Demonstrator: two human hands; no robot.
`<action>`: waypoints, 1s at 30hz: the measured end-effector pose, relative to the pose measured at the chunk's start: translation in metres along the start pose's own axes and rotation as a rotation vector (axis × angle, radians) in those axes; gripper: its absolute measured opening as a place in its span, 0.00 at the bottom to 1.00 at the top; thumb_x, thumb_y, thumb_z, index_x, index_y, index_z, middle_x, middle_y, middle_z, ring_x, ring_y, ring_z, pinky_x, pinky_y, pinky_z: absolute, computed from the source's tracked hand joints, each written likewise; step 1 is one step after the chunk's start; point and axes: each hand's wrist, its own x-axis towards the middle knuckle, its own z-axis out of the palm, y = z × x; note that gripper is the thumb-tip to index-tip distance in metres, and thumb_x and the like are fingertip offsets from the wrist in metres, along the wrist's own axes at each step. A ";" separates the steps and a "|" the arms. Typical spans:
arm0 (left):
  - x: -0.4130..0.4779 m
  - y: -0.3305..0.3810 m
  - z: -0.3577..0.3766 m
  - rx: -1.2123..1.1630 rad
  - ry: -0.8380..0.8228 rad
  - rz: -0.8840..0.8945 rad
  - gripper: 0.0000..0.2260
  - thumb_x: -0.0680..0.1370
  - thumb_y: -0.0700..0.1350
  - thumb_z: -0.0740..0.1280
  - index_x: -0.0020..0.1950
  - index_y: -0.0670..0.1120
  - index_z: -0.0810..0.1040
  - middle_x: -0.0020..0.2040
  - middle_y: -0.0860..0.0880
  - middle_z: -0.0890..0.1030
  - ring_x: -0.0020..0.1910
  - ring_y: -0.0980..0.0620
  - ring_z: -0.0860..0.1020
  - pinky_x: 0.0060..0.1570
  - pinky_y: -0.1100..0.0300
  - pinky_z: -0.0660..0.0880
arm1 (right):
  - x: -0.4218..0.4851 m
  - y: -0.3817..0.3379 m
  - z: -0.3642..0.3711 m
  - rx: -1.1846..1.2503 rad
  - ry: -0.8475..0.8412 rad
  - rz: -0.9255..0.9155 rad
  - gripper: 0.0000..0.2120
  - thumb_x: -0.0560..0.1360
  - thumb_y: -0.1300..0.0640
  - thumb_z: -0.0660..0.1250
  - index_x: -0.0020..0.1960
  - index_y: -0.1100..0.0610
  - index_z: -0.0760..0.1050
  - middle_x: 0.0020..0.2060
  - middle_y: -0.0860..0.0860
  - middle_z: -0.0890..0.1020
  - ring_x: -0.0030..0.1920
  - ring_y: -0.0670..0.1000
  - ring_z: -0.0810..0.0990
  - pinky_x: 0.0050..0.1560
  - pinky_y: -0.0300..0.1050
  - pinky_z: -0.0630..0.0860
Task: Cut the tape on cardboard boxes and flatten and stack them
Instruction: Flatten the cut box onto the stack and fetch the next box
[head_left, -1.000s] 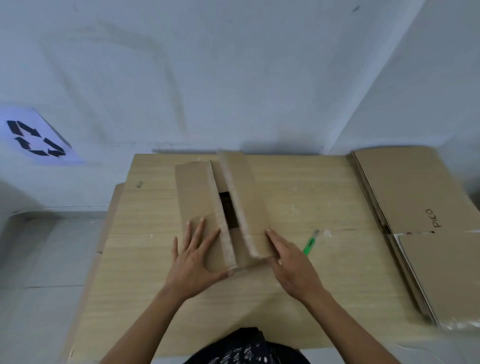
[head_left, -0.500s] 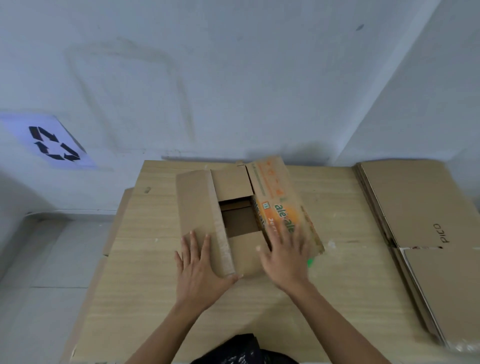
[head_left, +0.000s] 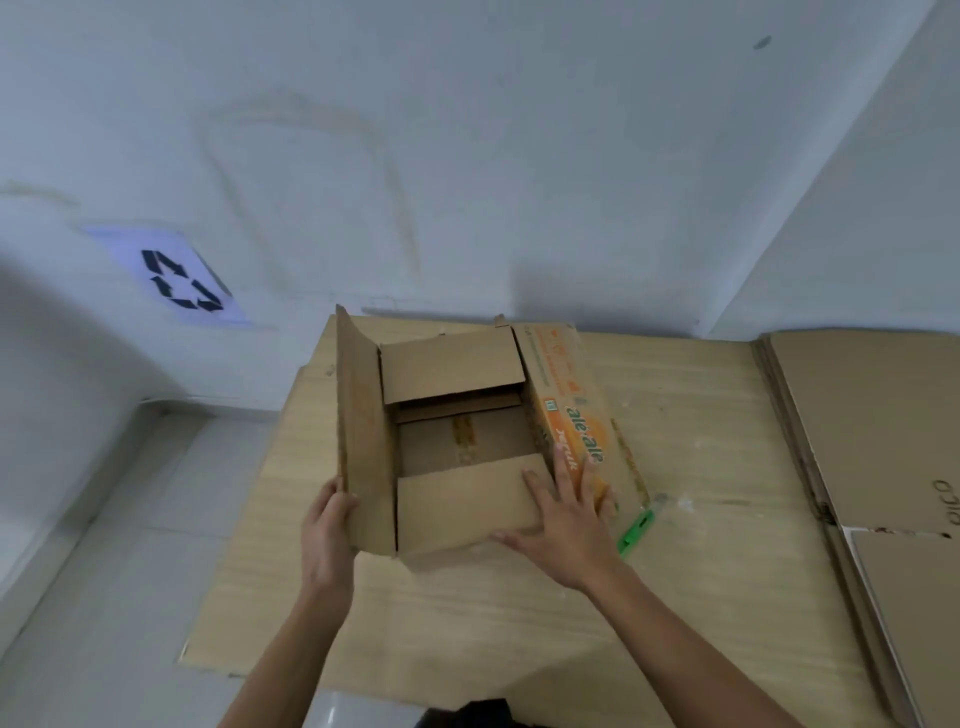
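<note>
The box (head_left: 467, 431) sits open-topped in the middle of the surface (head_left: 467, 623), directly ahead of the person and bracketed by both hands at its near end. Its long axis runs away from the body toward the wall. The left hand (head_left: 327, 530) has its grip closed on the near corner of the left flap (head_left: 363, 426), thumb on the inner face and the other fingers hidden behind the card. That flap stands almost upright. The right hand (head_left: 566, 525) holds nothing: its grip is wide, with the fingers spread and pressing flat across the near flap (head_left: 457, 509) and the base of the right flap (head_left: 566, 395). The right flap is folded outward and down, showing orange print. The box is plain brown corrugated card inside, a little worn at the edges, and a strip of tape (head_left: 462, 439) runs along its floor seam, so the bottom probably still needs cutting before the box can collapse. The green knife (head_left: 635, 534) lies on the surface just beside the right hand, on the side away from the box, so that hand is clearly the nearer one for it. The stack of flattened cardboard (head_left: 872, 415) lies well apart at the right edge, also on the right hand's side.
</note>
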 end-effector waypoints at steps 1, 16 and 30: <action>-0.002 -0.001 -0.009 -0.006 0.043 0.000 0.11 0.80 0.43 0.63 0.60 0.46 0.79 0.51 0.48 0.82 0.51 0.41 0.77 0.46 0.47 0.77 | 0.003 0.004 -0.002 -0.002 0.008 -0.012 0.49 0.67 0.18 0.53 0.81 0.41 0.48 0.76 0.47 0.25 0.75 0.65 0.26 0.74 0.73 0.39; 0.076 -0.010 -0.031 1.435 -0.466 0.593 0.30 0.77 0.39 0.63 0.77 0.56 0.60 0.81 0.58 0.35 0.79 0.50 0.31 0.80 0.41 0.43 | -0.016 0.001 -0.011 -0.019 0.375 0.054 0.36 0.72 0.30 0.66 0.72 0.50 0.70 0.77 0.56 0.57 0.78 0.59 0.55 0.77 0.57 0.56; 0.125 0.001 -0.004 1.356 -0.840 0.793 0.19 0.80 0.62 0.60 0.68 0.57 0.76 0.68 0.57 0.75 0.74 0.58 0.67 0.78 0.46 0.33 | -0.016 -0.100 -0.003 0.414 0.195 0.461 0.43 0.81 0.41 0.62 0.81 0.62 0.43 0.82 0.55 0.46 0.81 0.55 0.51 0.78 0.49 0.55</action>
